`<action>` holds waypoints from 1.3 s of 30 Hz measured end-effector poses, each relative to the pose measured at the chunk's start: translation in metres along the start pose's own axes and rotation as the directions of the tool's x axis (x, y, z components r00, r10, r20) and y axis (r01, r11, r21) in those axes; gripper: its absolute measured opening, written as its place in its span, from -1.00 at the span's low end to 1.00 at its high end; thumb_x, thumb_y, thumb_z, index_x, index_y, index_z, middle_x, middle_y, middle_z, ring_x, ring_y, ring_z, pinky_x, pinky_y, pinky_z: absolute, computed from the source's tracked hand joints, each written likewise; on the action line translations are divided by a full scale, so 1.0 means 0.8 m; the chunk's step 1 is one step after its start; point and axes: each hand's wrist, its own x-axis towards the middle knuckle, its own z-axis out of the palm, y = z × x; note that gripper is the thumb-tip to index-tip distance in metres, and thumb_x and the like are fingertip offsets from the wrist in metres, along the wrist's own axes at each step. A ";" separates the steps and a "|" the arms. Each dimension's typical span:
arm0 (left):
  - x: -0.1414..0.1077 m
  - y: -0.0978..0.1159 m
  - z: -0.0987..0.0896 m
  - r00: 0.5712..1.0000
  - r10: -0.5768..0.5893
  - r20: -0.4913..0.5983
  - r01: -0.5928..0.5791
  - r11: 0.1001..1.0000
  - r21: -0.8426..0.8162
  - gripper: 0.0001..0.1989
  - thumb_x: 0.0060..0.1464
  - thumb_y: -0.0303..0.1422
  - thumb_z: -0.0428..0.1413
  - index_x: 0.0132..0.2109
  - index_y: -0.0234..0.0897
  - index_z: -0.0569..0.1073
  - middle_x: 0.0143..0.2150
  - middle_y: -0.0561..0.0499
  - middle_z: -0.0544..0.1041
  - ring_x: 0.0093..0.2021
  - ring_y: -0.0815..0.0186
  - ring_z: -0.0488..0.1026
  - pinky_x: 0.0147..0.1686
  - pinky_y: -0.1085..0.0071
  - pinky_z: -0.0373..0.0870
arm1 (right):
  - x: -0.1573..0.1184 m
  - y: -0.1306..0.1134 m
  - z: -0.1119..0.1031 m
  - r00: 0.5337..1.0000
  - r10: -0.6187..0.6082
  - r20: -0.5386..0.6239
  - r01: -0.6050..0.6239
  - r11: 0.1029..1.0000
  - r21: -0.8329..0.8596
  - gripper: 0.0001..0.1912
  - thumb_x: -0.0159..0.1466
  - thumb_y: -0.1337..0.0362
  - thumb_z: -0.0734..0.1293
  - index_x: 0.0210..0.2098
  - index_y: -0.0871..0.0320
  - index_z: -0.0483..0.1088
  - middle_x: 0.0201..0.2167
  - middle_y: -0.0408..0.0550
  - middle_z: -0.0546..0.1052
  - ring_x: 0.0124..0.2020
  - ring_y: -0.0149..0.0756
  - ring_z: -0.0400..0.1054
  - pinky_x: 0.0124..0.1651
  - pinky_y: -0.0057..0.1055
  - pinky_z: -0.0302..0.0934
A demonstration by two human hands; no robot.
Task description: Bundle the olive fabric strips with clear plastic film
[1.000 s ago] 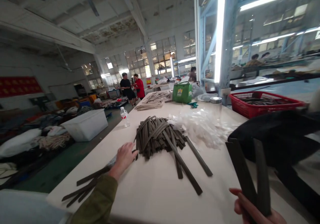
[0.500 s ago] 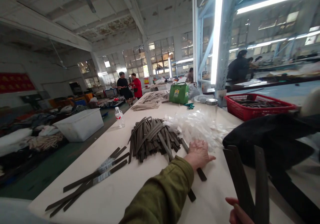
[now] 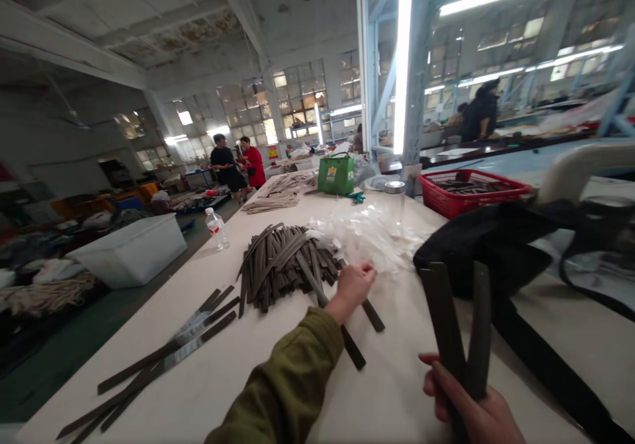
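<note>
My left hand (image 3: pixel 353 290), in an olive sleeve, is closed with its fingers pinched at the near edge of the clear plastic bags (image 3: pixel 367 232); what sits between the fingertips is hidden. Two loose dark strips run out below that hand on the table. In my right hand (image 3: pixel 471 398) dark grey flat strips (image 3: pixel 446 318) stand upright, their tops spread apart. A heap of similar strips (image 3: pixel 282 265) lies left of my left hand. Nearer and further left are strip bundles with clear plastic wrapped round their middles (image 3: pixel 183 345).
A black bag (image 3: pixel 476 245) with a wide strap lies at right, before a red basket (image 3: pixel 461 192) of dark strips. A water bottle (image 3: pixel 216 229), a green bag (image 3: pixel 336 175) and a lidded jar (image 3: pixel 395 202) stand on the table. Two people stand beyond, near a white bin (image 3: pixel 131 252).
My left hand has gone from spread flat on the table to curled into a pinch by the plastic bags. My right hand has come further into view with its strips. The camera view has shifted.
</note>
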 end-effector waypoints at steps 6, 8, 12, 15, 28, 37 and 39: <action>-0.065 -0.007 -0.055 0.981 -0.185 -0.054 0.127 0.833 -0.539 -0.61 0.03 -0.05 0.09 -0.21 -0.32 0.43 -0.30 -0.05 0.56 -0.36 0.31 0.55 -0.27 0.37 0.45 | 0.003 -0.009 0.015 0.999 -0.026 0.025 0.023 0.992 0.128 -0.53 0.17 -0.06 0.36 -0.24 0.27 0.47 -0.54 -0.07 0.50 -0.68 -0.46 0.18 -0.58 -0.46 0.13; -0.094 -0.007 -0.070 0.966 -0.258 -0.025 0.171 0.706 -0.687 -0.60 -0.08 -0.05 0.19 -0.25 -0.31 0.41 -0.32 -0.04 0.57 -0.38 0.31 0.55 -0.27 0.37 0.45 | 0.007 -0.015 0.029 0.999 -0.013 0.039 0.004 0.979 0.203 -0.55 0.16 -0.04 0.37 -0.24 0.27 0.46 -0.49 -0.04 0.54 -0.71 -0.51 0.12 -0.63 -0.49 0.11; -0.143 -0.002 -0.082 0.927 -0.366 0.077 0.226 0.384 -0.895 -0.63 -0.21 -0.22 0.34 -0.30 -0.30 0.42 -0.37 0.00 0.59 -0.38 0.29 0.56 -0.24 0.34 0.45 | 0.015 -0.033 0.069 0.991 0.000 0.135 -0.042 0.951 0.305 -0.57 0.16 0.01 0.38 -0.16 0.25 0.41 -0.30 0.06 0.61 -0.74 -0.59 0.02 -0.63 -0.50 0.20; -0.166 -0.002 -0.085 0.944 -0.326 0.041 0.195 0.455 -0.869 -0.72 -0.11 -0.22 0.29 -0.29 -0.29 0.45 -0.36 0.03 0.58 -0.38 0.33 0.53 -0.24 0.37 0.43 | 0.025 -0.046 0.096 0.980 0.035 0.197 -0.095 0.948 0.303 -0.60 0.19 0.05 0.36 -0.13 0.23 0.39 -0.25 0.10 0.61 -0.74 -0.60 0.02 -0.64 -0.52 0.22; -0.183 -0.015 -0.122 0.743 0.668 0.040 -0.595 0.632 0.496 -0.88 0.12 -0.42 0.13 -0.24 -0.14 0.55 -0.10 -0.02 0.58 0.00 0.15 0.45 0.12 0.08 0.17 | 0.074 -0.042 0.101 0.939 0.180 0.293 -0.236 0.957 0.167 -0.57 0.14 -0.03 0.41 -0.23 0.24 0.41 -0.45 -0.01 0.56 -0.74 -0.61 0.00 -0.68 -0.58 0.11; -0.193 -0.011 -0.105 0.751 0.657 0.063 -0.609 0.654 0.448 -0.87 0.12 -0.41 0.13 -0.21 -0.12 0.56 -0.08 -0.02 0.58 0.02 0.14 0.45 0.15 0.06 0.15 | 0.065 -0.052 0.099 0.978 0.031 0.206 -0.041 0.998 0.045 -0.63 -0.04 0.34 0.47 -0.22 0.21 0.42 -0.59 -0.27 0.37 -0.67 -0.53 0.16 -0.68 -0.59 0.13; -0.194 -0.011 -0.104 0.863 0.504 -0.035 -0.472 0.829 0.301 -0.84 0.11 -0.30 0.14 -0.16 -0.16 0.55 -0.08 -0.06 0.59 -0.01 0.13 0.47 0.10 0.11 0.23 | 0.061 -0.060 0.096 0.985 -0.015 0.171 0.011 1.000 0.025 -0.64 -0.04 0.39 0.44 -0.22 0.20 0.42 -0.56 -0.27 0.35 -0.63 -0.51 0.19 -0.67 -0.60 0.14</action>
